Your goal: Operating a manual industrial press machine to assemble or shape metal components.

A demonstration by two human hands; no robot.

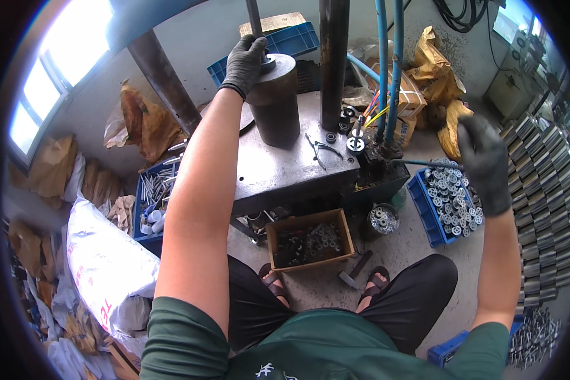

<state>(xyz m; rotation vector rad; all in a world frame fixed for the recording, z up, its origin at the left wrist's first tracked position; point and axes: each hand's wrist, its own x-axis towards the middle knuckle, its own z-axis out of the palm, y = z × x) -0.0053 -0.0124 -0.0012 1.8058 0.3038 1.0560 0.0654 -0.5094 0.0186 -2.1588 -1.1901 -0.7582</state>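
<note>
My left hand (245, 63), in a grey glove, reaches to the top of an upright dark metal cylinder (277, 104) on the steel bench. Its fingers close round something at the foot of a vertical rod (254, 18); the grip itself is partly hidden. A small ring-like part (268, 62) shows beside the fingertips. To the right, my gloved right hand (483, 158) is raised beside a blue crate of round metal parts (429, 214). Its fingers look bent but are blurred. A thin dark bar (427, 164) runs from the bench fittings toward this hand; contact is unclear.
Circlip-type pliers (323, 150) and small black rings (343, 126) lie on the bench (266, 170). Below stand a cardboard box of parts (278, 263) and a tin of parts (382, 219). A hammer (356, 269) lies between my feet. Stacked metal tubes (541, 215) line the right.
</note>
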